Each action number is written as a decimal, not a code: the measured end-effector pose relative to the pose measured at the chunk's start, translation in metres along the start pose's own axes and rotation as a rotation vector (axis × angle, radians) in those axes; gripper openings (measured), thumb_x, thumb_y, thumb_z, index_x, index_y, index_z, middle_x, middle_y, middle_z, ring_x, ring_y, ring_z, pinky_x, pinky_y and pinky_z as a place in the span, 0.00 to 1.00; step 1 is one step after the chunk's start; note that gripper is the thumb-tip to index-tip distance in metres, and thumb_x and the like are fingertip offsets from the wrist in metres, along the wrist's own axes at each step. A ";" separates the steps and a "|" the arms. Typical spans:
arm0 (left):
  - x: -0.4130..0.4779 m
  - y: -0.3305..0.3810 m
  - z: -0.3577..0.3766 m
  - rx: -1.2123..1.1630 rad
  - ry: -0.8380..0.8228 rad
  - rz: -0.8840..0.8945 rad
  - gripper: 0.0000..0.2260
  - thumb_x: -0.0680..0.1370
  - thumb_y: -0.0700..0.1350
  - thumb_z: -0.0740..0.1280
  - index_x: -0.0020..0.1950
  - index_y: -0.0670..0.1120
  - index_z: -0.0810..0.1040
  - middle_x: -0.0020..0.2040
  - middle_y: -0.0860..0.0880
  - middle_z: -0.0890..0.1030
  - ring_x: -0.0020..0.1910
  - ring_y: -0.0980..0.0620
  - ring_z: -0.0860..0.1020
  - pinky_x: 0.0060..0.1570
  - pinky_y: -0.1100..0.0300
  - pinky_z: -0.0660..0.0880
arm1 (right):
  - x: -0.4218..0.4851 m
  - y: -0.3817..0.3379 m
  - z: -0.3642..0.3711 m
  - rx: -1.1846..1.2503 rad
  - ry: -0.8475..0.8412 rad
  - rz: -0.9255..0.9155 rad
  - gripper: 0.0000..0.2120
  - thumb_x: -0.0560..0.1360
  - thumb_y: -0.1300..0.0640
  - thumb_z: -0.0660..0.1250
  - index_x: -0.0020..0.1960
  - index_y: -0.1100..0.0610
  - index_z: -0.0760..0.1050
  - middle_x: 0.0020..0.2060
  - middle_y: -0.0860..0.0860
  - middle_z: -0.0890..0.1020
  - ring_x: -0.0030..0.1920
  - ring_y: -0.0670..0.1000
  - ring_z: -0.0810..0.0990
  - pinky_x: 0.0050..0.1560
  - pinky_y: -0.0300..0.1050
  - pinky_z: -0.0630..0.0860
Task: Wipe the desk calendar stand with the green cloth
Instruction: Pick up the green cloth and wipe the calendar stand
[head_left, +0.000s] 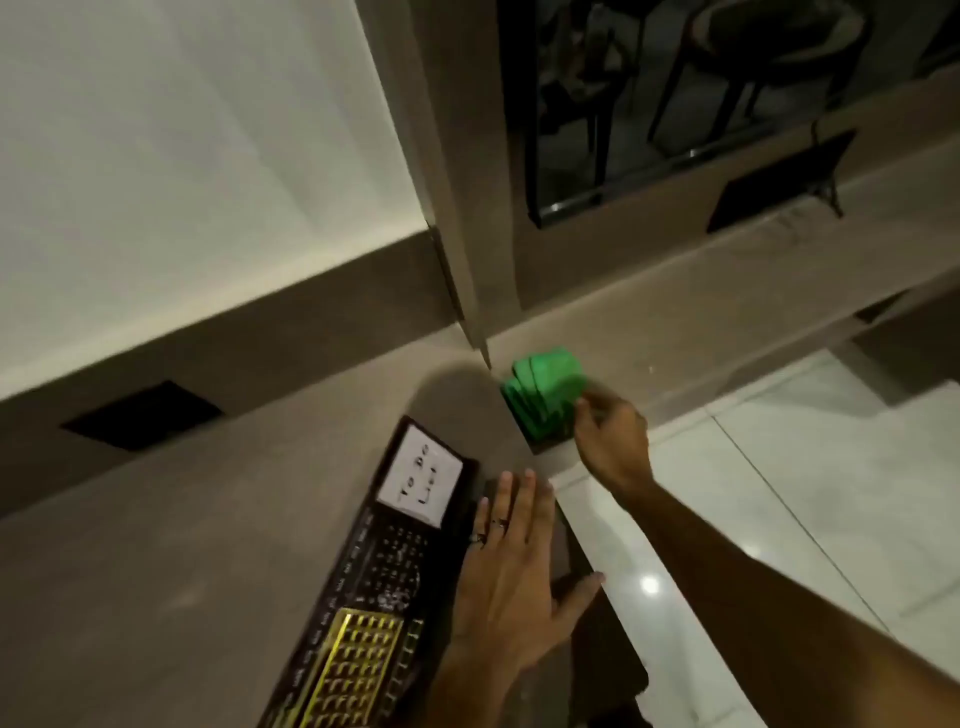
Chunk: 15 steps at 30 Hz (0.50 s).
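So the desk calendar stand (384, 566) is lying on the grey-brown table (156, 571), close to the table's front edge. It's a long dark thing with a white "To Do List" card (420, 475) at its far end and a gold-lined date grid (358, 660) at the near end.

The left hand (511, 582) is laid flat along the right side of the calendar stand, palm down, fingers straight and spread a little, thumb sticking out toward the table edge. Its grip is apart, not closed on anything, just pressing or resting there. There are rings on one finger.

The green cloth (545, 395) is folded up in a chunky stack past the far end of the calendar stand and off to its right, near the corner of the table where a wall panel (457, 208) comes down. It looks like it's sitting on something small and dark, but that bit's too blurry to say what.

The right hand (613, 441) is stretched out to the cloth, fingertips at its right edge and touching it. The hand's a bit motion-blurred, so I honestly can't tell whether that grip has pinched down on the cloth or is just against it.

Right of the calendar stand, beyond the table edge, there's shiny white tiled floor (805, 493).
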<state>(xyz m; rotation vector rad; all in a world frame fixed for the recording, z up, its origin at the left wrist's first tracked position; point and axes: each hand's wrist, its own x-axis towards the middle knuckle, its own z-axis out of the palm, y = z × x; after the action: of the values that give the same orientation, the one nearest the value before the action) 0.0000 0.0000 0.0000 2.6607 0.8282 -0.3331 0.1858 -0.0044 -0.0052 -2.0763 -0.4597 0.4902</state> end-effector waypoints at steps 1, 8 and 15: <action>0.004 -0.003 0.008 0.005 -0.009 -0.002 0.45 0.73 0.77 0.42 0.80 0.49 0.39 0.82 0.48 0.38 0.81 0.45 0.38 0.77 0.46 0.34 | 0.013 0.008 0.007 -0.038 0.010 0.002 0.13 0.79 0.58 0.63 0.61 0.60 0.79 0.54 0.60 0.84 0.56 0.60 0.81 0.57 0.51 0.77; 0.014 -0.013 0.048 0.111 0.123 0.055 0.44 0.76 0.74 0.48 0.81 0.46 0.50 0.83 0.44 0.50 0.82 0.42 0.47 0.79 0.42 0.45 | 0.074 0.037 0.043 -0.274 0.052 0.112 0.27 0.72 0.42 0.70 0.62 0.59 0.71 0.58 0.59 0.78 0.61 0.60 0.75 0.60 0.51 0.73; 0.014 -0.013 0.044 0.130 0.074 0.039 0.44 0.75 0.74 0.47 0.82 0.46 0.46 0.83 0.44 0.45 0.82 0.42 0.43 0.78 0.41 0.45 | 0.084 0.033 0.045 0.084 -0.051 0.344 0.22 0.68 0.54 0.78 0.58 0.63 0.77 0.53 0.57 0.82 0.47 0.54 0.82 0.34 0.38 0.77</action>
<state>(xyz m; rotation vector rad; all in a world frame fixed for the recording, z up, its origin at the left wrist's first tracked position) -0.0016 0.0003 -0.0474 2.8214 0.8006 -0.2903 0.2382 0.0527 -0.0695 -2.0719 -0.1062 0.7526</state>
